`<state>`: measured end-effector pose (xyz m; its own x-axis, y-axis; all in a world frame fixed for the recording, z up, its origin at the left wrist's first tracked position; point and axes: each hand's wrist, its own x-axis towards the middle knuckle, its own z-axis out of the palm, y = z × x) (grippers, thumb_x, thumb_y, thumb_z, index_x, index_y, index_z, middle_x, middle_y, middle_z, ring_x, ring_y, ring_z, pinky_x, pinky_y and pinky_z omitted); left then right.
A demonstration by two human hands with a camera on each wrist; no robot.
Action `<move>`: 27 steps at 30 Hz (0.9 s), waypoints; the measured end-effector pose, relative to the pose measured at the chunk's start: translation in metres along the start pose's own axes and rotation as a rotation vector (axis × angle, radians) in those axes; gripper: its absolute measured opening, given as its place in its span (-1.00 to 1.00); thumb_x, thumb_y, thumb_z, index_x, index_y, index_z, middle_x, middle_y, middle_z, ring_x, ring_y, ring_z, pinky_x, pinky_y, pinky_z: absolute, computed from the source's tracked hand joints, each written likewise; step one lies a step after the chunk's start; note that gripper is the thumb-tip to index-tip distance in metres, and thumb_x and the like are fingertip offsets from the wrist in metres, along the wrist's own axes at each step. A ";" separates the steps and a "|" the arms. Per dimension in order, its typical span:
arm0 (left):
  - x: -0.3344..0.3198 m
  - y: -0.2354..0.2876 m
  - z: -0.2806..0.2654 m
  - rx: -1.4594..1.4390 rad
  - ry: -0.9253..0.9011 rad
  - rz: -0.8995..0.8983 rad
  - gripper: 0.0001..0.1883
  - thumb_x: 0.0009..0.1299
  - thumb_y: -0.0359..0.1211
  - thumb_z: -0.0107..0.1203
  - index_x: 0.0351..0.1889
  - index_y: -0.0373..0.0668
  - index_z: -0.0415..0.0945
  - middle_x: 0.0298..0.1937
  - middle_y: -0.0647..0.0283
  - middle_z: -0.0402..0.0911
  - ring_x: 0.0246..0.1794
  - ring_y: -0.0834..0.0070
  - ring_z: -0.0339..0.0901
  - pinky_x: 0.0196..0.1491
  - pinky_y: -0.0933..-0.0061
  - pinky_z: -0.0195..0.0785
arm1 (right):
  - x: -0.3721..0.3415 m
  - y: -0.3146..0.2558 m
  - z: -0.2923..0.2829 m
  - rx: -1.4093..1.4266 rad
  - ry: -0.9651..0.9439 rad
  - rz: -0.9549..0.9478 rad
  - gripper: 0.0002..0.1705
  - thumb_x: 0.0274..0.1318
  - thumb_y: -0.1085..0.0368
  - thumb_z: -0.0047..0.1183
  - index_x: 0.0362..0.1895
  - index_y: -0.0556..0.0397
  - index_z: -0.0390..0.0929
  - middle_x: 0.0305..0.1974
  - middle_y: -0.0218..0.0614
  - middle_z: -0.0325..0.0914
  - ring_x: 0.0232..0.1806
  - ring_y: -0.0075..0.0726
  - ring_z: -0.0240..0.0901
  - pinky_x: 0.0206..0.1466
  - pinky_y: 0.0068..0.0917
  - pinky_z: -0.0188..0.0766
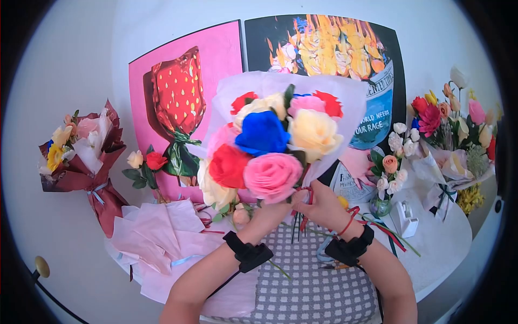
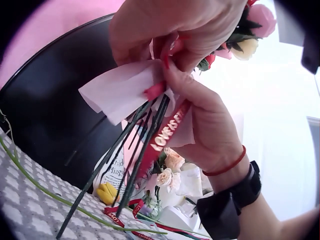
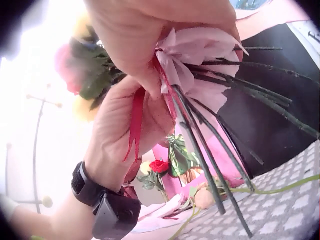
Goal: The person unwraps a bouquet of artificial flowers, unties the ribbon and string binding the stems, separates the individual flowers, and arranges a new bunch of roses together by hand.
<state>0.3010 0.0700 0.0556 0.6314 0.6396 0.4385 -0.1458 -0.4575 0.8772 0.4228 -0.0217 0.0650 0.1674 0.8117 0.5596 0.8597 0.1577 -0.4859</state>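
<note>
A bouquet of red, pink, cream and blue roses (image 1: 263,132), wrapped in pale paper (image 1: 345,89), is held up in front of me with its dark green stems (image 3: 210,165) pointing down. My left hand (image 1: 272,213) grips its gathered neck, fingers curled round the paper. At the same neck, my right hand (image 1: 324,208) pinches a red ribbon (image 2: 167,131) with printed white letters. The ribbon passes round the paper and its tails hang beside the stems. Both hands press close together there; some fingertips are hidden behind paper and palms.
Loose pink wrapping sheets (image 1: 156,237) lie on the left of the white table (image 1: 448,243), beside a checked cloth (image 1: 318,291). A tape dispenser (image 1: 406,218) and a small vase of flowers (image 1: 380,206) stand right. Wrapped bouquets flank both sides; two pictures (image 1: 186,102) stand behind.
</note>
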 end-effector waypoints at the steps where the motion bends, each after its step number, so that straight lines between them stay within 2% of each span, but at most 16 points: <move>1: 0.000 -0.002 0.000 0.019 -0.039 0.130 -0.70 0.20 -0.36 0.18 -0.13 -0.25 0.45 -0.21 0.28 0.52 -0.18 0.59 0.41 -0.16 0.55 0.31 | 0.003 0.013 0.012 0.061 0.108 -0.033 -0.52 -0.21 0.18 0.21 -0.23 0.23 0.36 -0.37 -0.03 0.48 -0.33 -0.01 0.47 -0.27 -0.29 0.36; 2: 0.000 -0.005 0.000 0.038 -0.079 0.258 -0.70 0.21 -0.35 0.17 -0.12 -0.23 0.45 -0.19 0.29 0.52 -0.16 0.58 0.41 -0.15 0.55 0.30 | 0.005 0.021 0.019 0.123 0.214 -0.065 -0.56 -0.20 0.16 0.17 -0.36 0.27 0.37 -0.48 0.05 0.47 -0.44 0.10 0.45 -0.37 -0.22 0.36; 4: 0.003 -0.021 -0.008 0.275 -0.080 0.352 -0.67 0.22 -0.32 0.16 -0.08 -0.19 0.44 -0.11 0.28 0.50 -0.08 0.54 0.40 -0.06 0.53 0.30 | 0.003 0.015 0.011 0.243 0.224 -0.119 -0.61 -0.19 0.21 0.13 -0.33 0.26 0.38 -0.57 -0.03 0.46 -0.52 0.03 0.46 -0.44 -0.24 0.34; 6: 0.006 -0.038 -0.018 0.009 -0.155 0.389 -0.58 0.35 -0.23 -0.12 0.13 -0.16 0.23 0.10 0.16 0.34 0.10 0.40 0.30 0.12 0.45 0.16 | -0.001 0.015 -0.002 0.128 0.137 -0.171 -0.59 -0.18 0.23 0.13 -0.25 0.24 0.39 -0.48 -0.01 0.49 -0.43 -0.06 0.49 -0.34 -0.29 0.37; 7: 0.027 -0.088 -0.041 0.173 -0.028 0.448 -0.66 0.34 -0.31 -0.04 0.06 -0.19 0.31 0.02 0.19 0.43 0.02 0.43 0.39 0.09 0.42 0.28 | 0.000 0.009 -0.002 0.272 0.262 -0.336 -0.59 -0.14 0.31 0.09 -0.14 0.21 0.39 -0.32 -0.02 0.51 -0.27 -0.13 0.49 -0.18 -0.34 0.36; 8: 0.023 -0.075 -0.041 0.172 -0.021 0.453 -0.66 0.34 -0.31 -0.04 0.06 -0.19 0.31 0.02 0.19 0.43 0.02 0.43 0.39 0.09 0.42 0.28 | 0.000 0.006 -0.004 0.269 0.258 -0.344 -0.59 -0.14 0.31 0.09 -0.14 0.21 0.39 -0.32 -0.02 0.51 -0.27 -0.13 0.49 -0.18 -0.34 0.36; 12: -0.005 0.037 -0.036 -0.512 0.365 0.736 -0.65 0.35 -0.24 -0.12 0.03 -0.18 0.24 0.01 0.24 0.32 0.00 0.47 0.32 0.04 0.43 0.23 | -0.001 0.018 0.000 0.257 0.151 -0.268 -0.60 -0.10 0.45 0.01 -0.06 0.15 0.37 -0.13 -0.07 0.47 -0.10 -0.08 0.42 -0.04 -0.35 0.31; 13: 0.001 0.036 -0.041 -0.514 0.364 0.738 -0.65 0.35 -0.24 -0.12 0.03 -0.18 0.24 0.01 0.24 0.32 0.00 0.47 0.32 0.04 0.43 0.23 | -0.002 0.015 0.000 0.216 0.169 -0.243 -0.60 -0.09 0.43 0.02 -0.06 0.15 0.37 -0.14 -0.06 0.47 -0.10 -0.04 0.41 -0.04 -0.34 0.31; 15: 0.012 0.032 -0.060 -1.157 0.284 0.312 -0.71 0.33 -0.27 -0.09 -0.08 -0.25 0.28 -0.12 0.24 0.37 -0.08 0.53 0.34 -0.06 0.45 0.27 | -0.003 0.015 0.001 0.172 0.189 -0.219 -0.59 -0.09 0.41 0.03 -0.05 0.15 0.37 -0.14 -0.05 0.47 -0.10 -0.01 0.41 -0.04 -0.33 0.31; 16: 0.012 0.035 -0.065 -1.160 0.282 0.312 -0.71 0.33 -0.27 -0.09 -0.08 -0.25 0.28 -0.12 0.24 0.37 -0.08 0.53 0.34 -0.06 0.45 0.27 | -0.001 0.019 0.004 0.198 0.216 -0.288 -0.59 -0.08 0.39 0.04 -0.05 0.15 0.37 -0.15 -0.04 0.47 -0.10 0.00 0.41 -0.05 -0.32 0.31; 18: 0.008 0.043 -0.072 -0.549 0.395 0.387 -0.73 0.29 -0.36 -0.07 -0.09 -0.28 0.29 -0.13 0.22 0.40 -0.08 0.51 0.36 -0.11 0.43 0.29 | 0.001 0.027 0.011 0.220 0.243 -0.357 -0.59 -0.08 0.36 0.04 -0.06 0.16 0.36 -0.17 -0.04 0.47 -0.10 0.02 0.41 -0.06 -0.31 0.31; 19: 0.007 0.042 -0.076 -0.476 0.451 0.369 -0.73 0.26 -0.44 -0.10 -0.07 -0.29 0.30 -0.12 0.22 0.42 -0.08 0.50 0.36 -0.07 0.45 0.26 | 0.002 0.032 0.014 0.218 0.295 -0.360 -0.59 -0.08 0.34 0.04 -0.07 0.16 0.37 -0.16 -0.03 0.47 -0.09 0.02 0.40 -0.05 -0.30 0.31; 22: 0.013 0.041 -0.063 -0.676 0.610 0.502 -0.71 0.25 -0.48 -0.14 -0.05 -0.29 0.31 -0.08 0.21 0.42 -0.05 0.48 0.35 0.00 0.48 0.20 | 0.002 0.024 0.007 0.229 0.275 -0.318 -0.57 -0.03 0.27 0.05 -0.05 0.18 0.33 -0.30 -0.06 0.50 -0.26 -0.08 0.47 -0.20 -0.32 0.35; 24: 0.008 0.049 -0.048 -0.711 0.681 0.556 -0.69 0.25 -0.50 -0.16 -0.02 -0.30 0.31 -0.07 0.21 0.41 -0.04 0.49 0.34 0.06 0.51 0.12 | -0.002 -0.012 -0.002 0.452 0.419 0.123 -0.72 0.07 0.29 -0.01 -0.15 0.15 0.32 -0.46 -0.42 0.41 -0.40 -0.53 0.32 -0.34 -0.56 0.28; 26: 0.007 0.047 -0.045 -0.643 0.706 0.645 -0.72 0.23 -0.59 -0.23 -0.07 -0.31 0.28 -0.02 0.19 0.38 -0.02 0.45 0.36 0.06 0.41 0.23 | 0.002 -0.001 0.006 0.510 0.496 0.071 -0.73 0.08 0.32 -0.01 -0.15 0.18 0.34 -0.45 -0.39 0.41 -0.46 -0.58 0.28 -0.43 -0.59 0.25; 27: 0.007 0.049 -0.044 -0.625 0.693 0.652 -0.63 0.25 -0.49 -0.15 0.05 -0.29 0.24 -0.06 0.25 0.38 -0.07 0.54 0.33 0.02 0.51 0.14 | 0.003 0.004 0.007 0.442 0.521 0.053 -0.66 0.05 0.28 0.03 -0.13 0.20 0.30 -0.54 -0.30 0.42 -0.58 -0.44 0.30 -0.51 -0.51 0.22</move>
<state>0.2645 0.0795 0.1104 -0.2325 0.6851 0.6904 -0.7686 -0.5643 0.3013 0.4233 -0.0144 0.0596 0.5094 0.4651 0.7240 0.5847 0.4302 -0.6878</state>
